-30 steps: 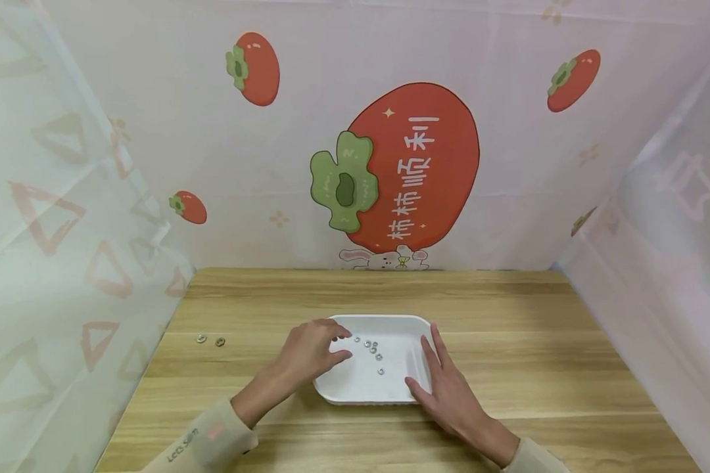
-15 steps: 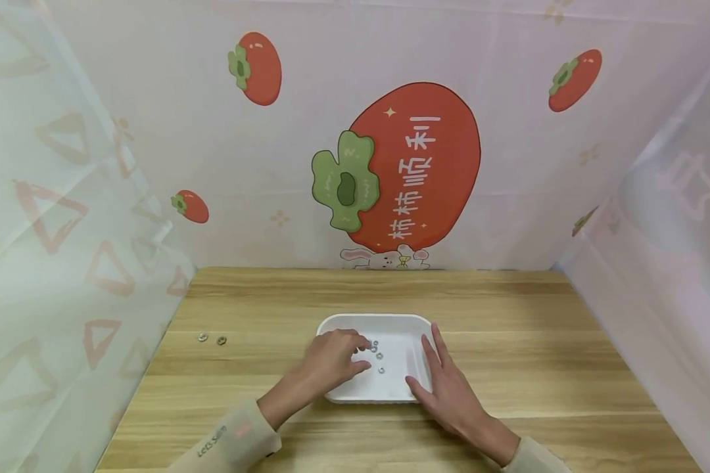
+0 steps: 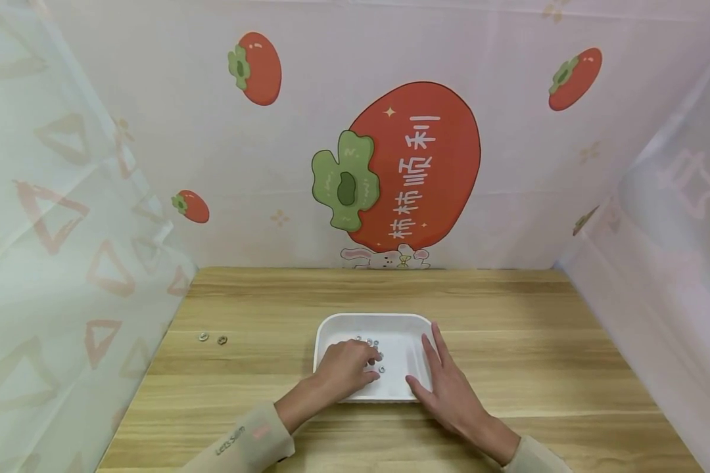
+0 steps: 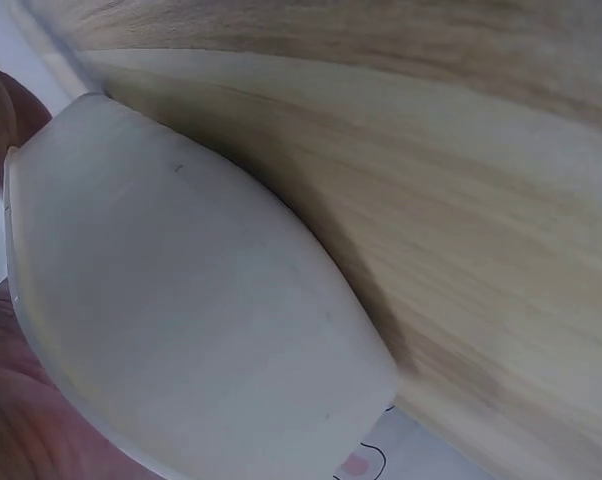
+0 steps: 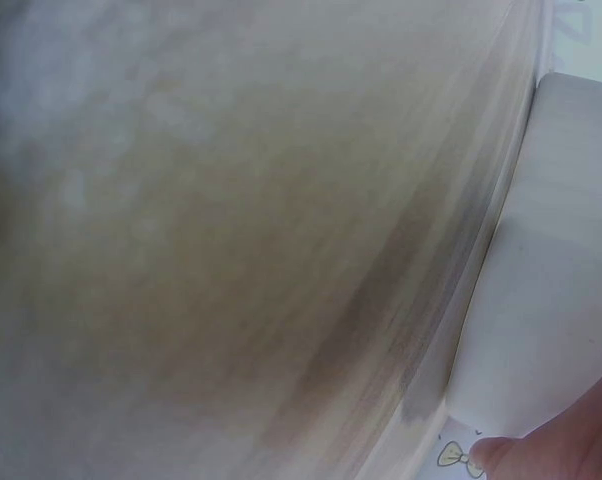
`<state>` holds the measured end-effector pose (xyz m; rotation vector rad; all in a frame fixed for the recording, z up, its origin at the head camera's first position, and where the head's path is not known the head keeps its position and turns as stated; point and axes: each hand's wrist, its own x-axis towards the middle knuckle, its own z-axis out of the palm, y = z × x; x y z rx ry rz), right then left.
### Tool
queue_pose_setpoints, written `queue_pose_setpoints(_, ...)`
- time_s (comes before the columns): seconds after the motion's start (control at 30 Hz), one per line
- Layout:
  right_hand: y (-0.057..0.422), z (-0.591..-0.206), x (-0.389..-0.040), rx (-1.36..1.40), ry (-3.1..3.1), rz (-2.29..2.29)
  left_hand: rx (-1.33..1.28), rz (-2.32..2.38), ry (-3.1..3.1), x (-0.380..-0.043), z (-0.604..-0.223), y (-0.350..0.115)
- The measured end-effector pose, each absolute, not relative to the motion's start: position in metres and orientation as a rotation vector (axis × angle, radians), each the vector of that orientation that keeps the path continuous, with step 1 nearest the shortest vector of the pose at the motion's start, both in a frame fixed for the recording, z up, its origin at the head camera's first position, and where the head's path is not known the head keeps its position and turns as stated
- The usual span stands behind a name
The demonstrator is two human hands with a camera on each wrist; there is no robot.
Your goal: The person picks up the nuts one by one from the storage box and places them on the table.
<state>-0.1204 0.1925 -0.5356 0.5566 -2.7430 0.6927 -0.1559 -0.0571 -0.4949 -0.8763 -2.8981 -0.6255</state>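
Observation:
A white tray (image 3: 384, 315) stands on the wooden table, with several small silver ring-shaped pieces (image 3: 381, 369), like metal nuts, on its floor. My left hand (image 3: 346, 364) reaches over the tray's near left side, its bent fingers and thumb apart, right at the pieces. Part of the group is hidden behind its fingers. Along the right rim lies my right hand (image 3: 449, 394), fingers long and straight, thumb over the near right corner. In the left wrist view the tray's outer wall (image 4: 201, 270) blocks most of that hand. The right wrist view shows a fingertip (image 5: 571, 440) at the tray's outer wall (image 5: 541, 250).
Two larger metal rings, one silver (image 3: 204, 336) and one darker (image 3: 222, 340), lie on the wooden table (image 3: 509, 309) at the left. A printed cloth (image 3: 509, 164) hangs behind the table's far edge, and pale curtains close both sides.
My left hand has moved rightward and slightly nearer, from the tray's left rim to the pieces in its middle. My right hand has stayed at the right rim.

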Motion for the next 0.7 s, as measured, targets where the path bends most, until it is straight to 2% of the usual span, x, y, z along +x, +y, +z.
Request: queue_pose_setpoints(0.7, 0.193, -0.537, -0.121, 0.572, -2.723, 0.694, -0.856, -0.44, -2.947, -0.163, -0.505, -0.038)
